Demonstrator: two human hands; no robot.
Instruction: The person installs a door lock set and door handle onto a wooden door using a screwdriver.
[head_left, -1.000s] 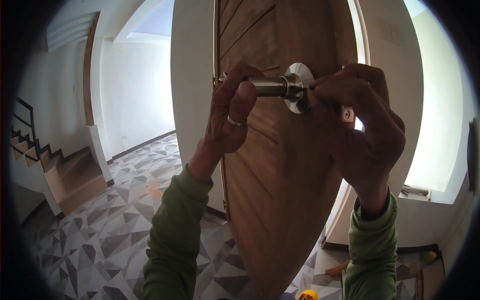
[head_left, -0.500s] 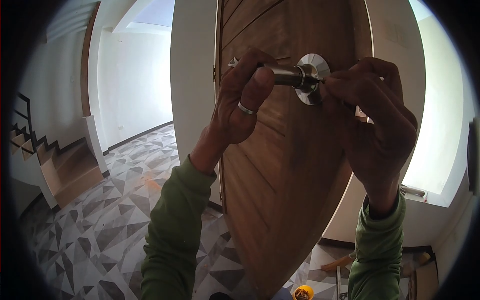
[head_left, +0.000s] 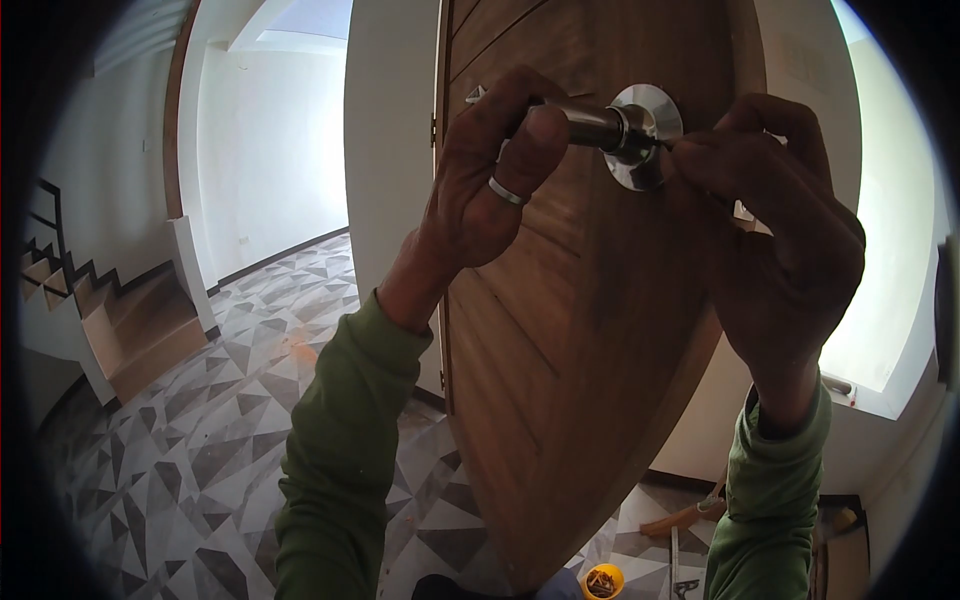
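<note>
My left hand (head_left: 485,185), with a ring on one finger, is wrapped round the shiny metal lever door handle (head_left: 592,126). The lever points left from a round chrome rose (head_left: 657,103) on the wooden door (head_left: 620,330). My right hand (head_left: 785,230) is closed in a pinch at the handle's neck, on its right side. A thin dark tip shows between those fingertips and the neck; it is too small to name. My fingers hide part of the lever and whatever the right hand pinches.
A yellow container (head_left: 604,581) with small brownish pieces stands on the floor by the door's foot. Near it lie a broom-like item (head_left: 672,521) and a metal square or ruler (head_left: 676,560). Stairs (head_left: 145,335) rise at left above the patterned tile floor (head_left: 200,470).
The handle and both hands sit slightly higher and further right in view, along with the door. My grip on the lever and the right-hand pinch at the neck stay the same.
</note>
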